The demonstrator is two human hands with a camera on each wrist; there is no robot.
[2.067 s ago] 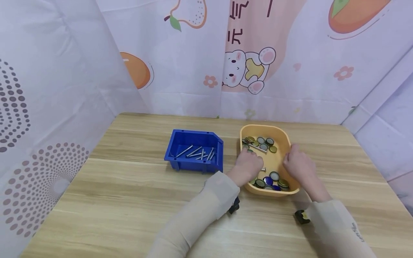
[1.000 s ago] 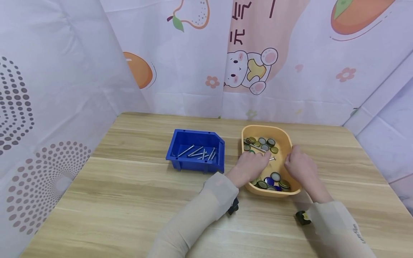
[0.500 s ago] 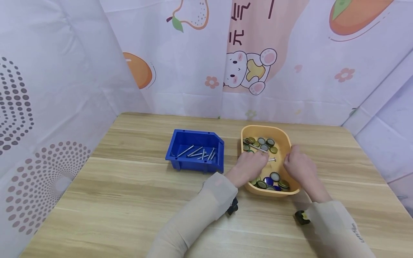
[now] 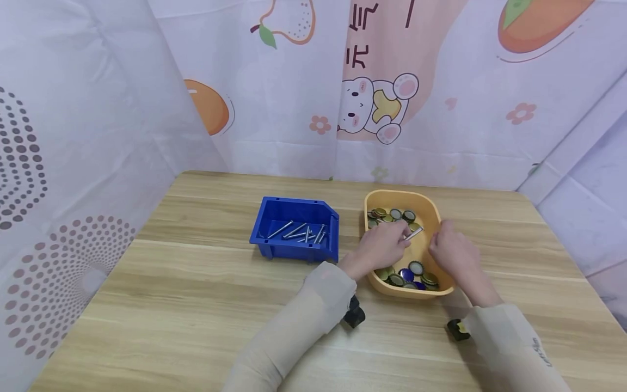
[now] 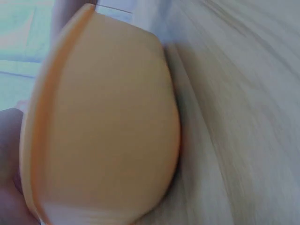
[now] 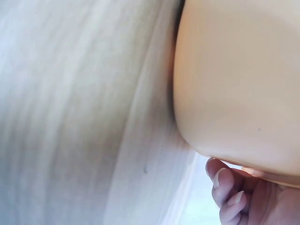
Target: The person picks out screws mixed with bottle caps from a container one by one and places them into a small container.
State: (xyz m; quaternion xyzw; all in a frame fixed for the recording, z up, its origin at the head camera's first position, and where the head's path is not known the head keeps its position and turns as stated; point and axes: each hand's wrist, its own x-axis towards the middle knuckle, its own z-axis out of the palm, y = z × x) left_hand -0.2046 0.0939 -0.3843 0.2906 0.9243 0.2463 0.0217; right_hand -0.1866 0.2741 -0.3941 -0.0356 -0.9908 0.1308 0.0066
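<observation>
Over the yellow basket (image 4: 404, 294) in the head view, my left hand (image 4: 381, 246) pinches a long silver screw (image 4: 415, 233). The screw tilts up to the right from the fingertips. My right hand (image 4: 454, 249) grips the basket's right rim; in the right wrist view its curled fingers (image 6: 232, 199) lie at the rim. Bottle caps (image 4: 416, 268) in gold, blue and grey lie in the basket's near and far ends. The left wrist view shows the basket's outer wall (image 5: 108, 117), with part of the left hand (image 5: 11, 164) at the edge; the screw is hidden there.
To the left of the basket stands a blue bin (image 4: 289, 251) with several silver screws (image 4: 295, 231) in it. Both containers stand on a wooden table (image 4: 196, 283). A printed curtain (image 4: 274, 109) hangs behind the table.
My left hand was low among the caps, then moved to the screw in the middle of the basket. It now holds this screw, tilted up. The right hand stays on the rim.
</observation>
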